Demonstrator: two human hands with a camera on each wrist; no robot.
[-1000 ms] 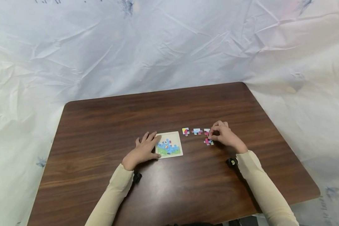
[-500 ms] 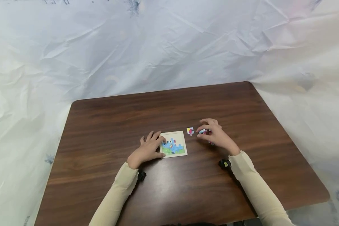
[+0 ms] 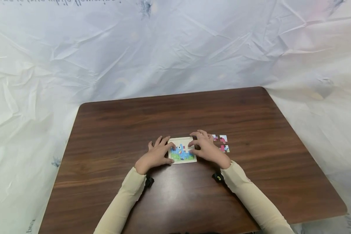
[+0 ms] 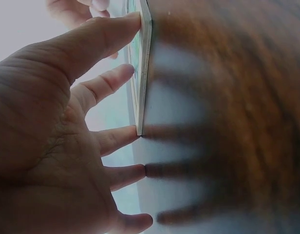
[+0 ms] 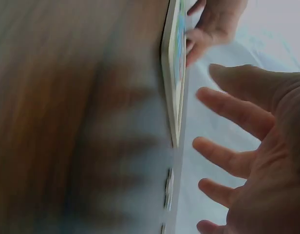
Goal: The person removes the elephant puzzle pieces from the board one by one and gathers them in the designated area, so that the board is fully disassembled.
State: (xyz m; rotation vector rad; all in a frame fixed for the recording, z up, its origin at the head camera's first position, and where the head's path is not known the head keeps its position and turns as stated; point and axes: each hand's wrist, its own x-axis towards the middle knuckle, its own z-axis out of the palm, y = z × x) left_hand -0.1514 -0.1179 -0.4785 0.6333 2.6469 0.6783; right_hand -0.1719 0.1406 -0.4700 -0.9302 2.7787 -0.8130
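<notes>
Apparently bracing the puzzle board (image 3: pixel 182 142) against sliding, just right of the left grip (image 3: pixel 154 156), with that grip spread and thumb on the board's edge. Hovering with the right grip (image 3: pixel 207 150) over the opposite edge, with fingers apart, clamping nothing. Noting loose puzzle pieces (image 3: pixel 224 137) lying on the surface (image 3: pixel 175 117) just outside the right grip, presumably for easy reach. Confirming by right wrist view a gap between right grip and board, unreadable from the head view.
</notes>
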